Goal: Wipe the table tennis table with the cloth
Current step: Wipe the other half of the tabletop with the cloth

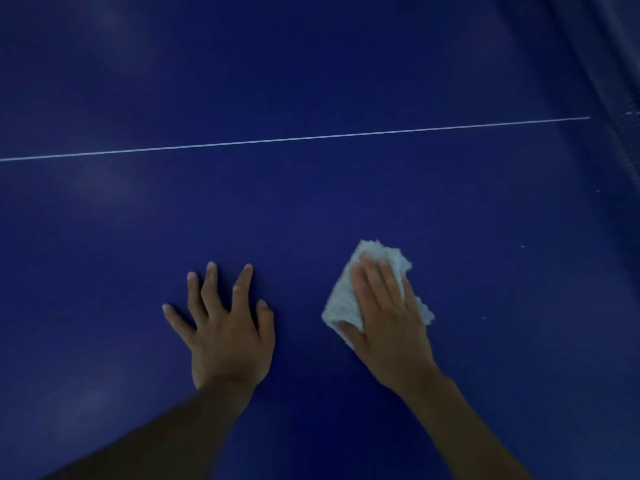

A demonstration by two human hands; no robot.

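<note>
Head view: we look down on a dark blue surface [311, 209] that fills nearly the whole frame, in dim light. Our left hand [228, 334] lies palm down on it at the lower middle, with all five fingers straight and spread wide. It has hold of nothing, and only the bare surface is beneath it. Our right hand [388, 317] lies to its right, well apart from it, flat on top of a small pale cloth [341, 303]. Its fingers are stretched out straight and close together, pointing away from us, and the thumb rests along the cloth's near left edge. The hand presses on the cloth rather than curling round it. The cloth is crumpled and fluffy at its edges. It sits directly on the surface and shows beyond the fingertips, to the left of the hand and a little past its right side, while the rest of it is hidden under the palm. Both forearms reach in from the bottom of the frame. A thin white line [294, 139] crosses the surface beyond the hands, rising slightly toward the right. It ends near a dark meshed strip [613, 81] along the upper right edge. A few tiny white specks [523, 246] dot the surface to the right of the cloth.
</note>
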